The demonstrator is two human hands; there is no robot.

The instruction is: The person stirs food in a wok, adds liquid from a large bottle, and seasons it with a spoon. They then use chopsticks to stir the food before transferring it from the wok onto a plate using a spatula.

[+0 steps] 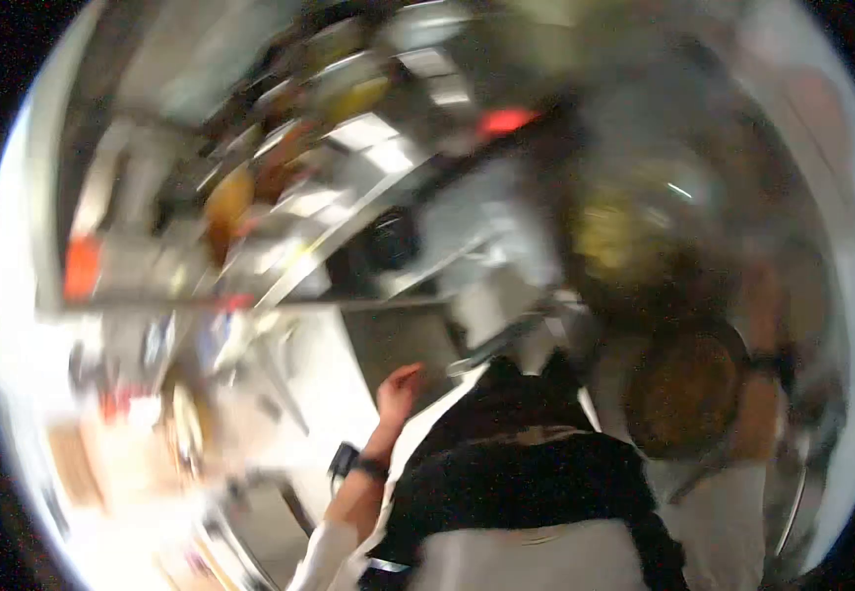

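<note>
The whole view is badly smeared by motion. At the far left edge, halfway up, sits an orange-red block whose nature cannot be made out. To its right, in the upper left of the frame, a row of metal trays runs up towards the top. One holds something orange-brown and one higher up holds something yellow.

Lower down, left of centre, a white sleeve leads up past a dark wristband to the left hand. The hand is raised over a pale counter, its fingers loosely bent with nothing grasped.

At centre bottom is a torso in white and black. A red blur lies at the top centre. Right of centre, a dark vessel holds something yellowish.

Below it, a round pan holds a brown filling. The right forearm rises along the pan's right rim. The right hand is lost in blur, so I cannot tell its grip.
</note>
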